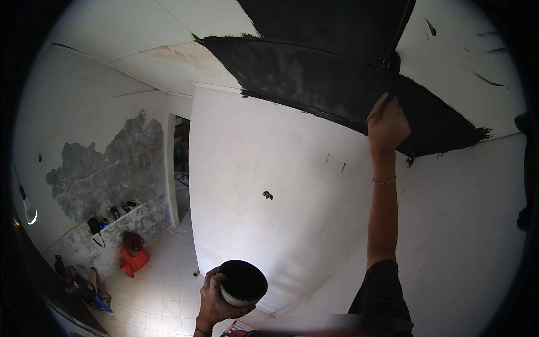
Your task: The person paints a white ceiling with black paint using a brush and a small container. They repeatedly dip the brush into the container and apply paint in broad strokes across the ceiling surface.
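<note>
My left hand [214,297] is wrapped round a small round paint tub [238,297] at the lower middle; its inside is black and its outer wall is pale with dark smears. Up at the ceiling, my right hand [388,124] is closed round a dark paintbrush [395,63], hard to make out against the black behind it. Fresh-looking black paint [292,70] covers a wide patch of ceiling around that hand, with ragged brushed edges along the white.
A white wall [269,146] with a few black spots stands ahead. At left are a doorway [181,163], a wall with a peeled grey patch [118,163], a ledge of small items [120,219], a red bag [133,259], a hanging bulb [30,212] and a seated person [84,285].
</note>
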